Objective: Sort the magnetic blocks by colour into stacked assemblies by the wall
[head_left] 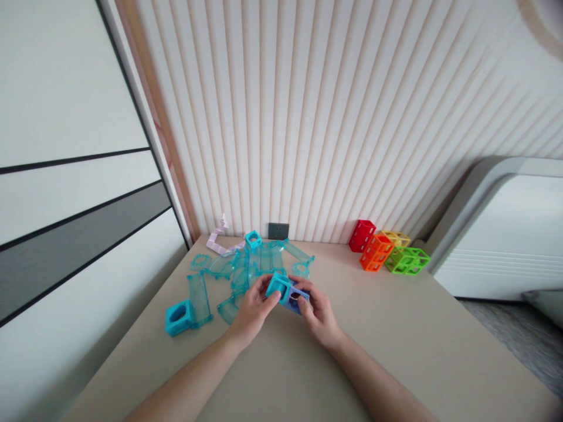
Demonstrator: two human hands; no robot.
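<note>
Over the middle of the table, my left hand (254, 308) grips a turquoise cube-shaped block (278, 283) with an open face, its thumb on the near side. My right hand (320, 310) is closed on a blue-purple block (295, 298) with a round hole, thumb near the hole. The two blocks touch side by side; whether they are joined I cannot tell. Just behind my hands lies a pile of translucent teal track pieces (270, 258). Left of my left hand, a larger turquoise block (178, 317) with a round hole sits beside a flat teal track piece (200, 299).
Against the ribbed wall (299, 117) are a black socket (278, 231) and a lilac-white zigzag piece (217, 243). At the back right stand red (362, 236), orange (376, 252), yellow (397, 237) and green (407, 261) open-frame blocks. A white cabinet (79, 246) borders the table's left.
</note>
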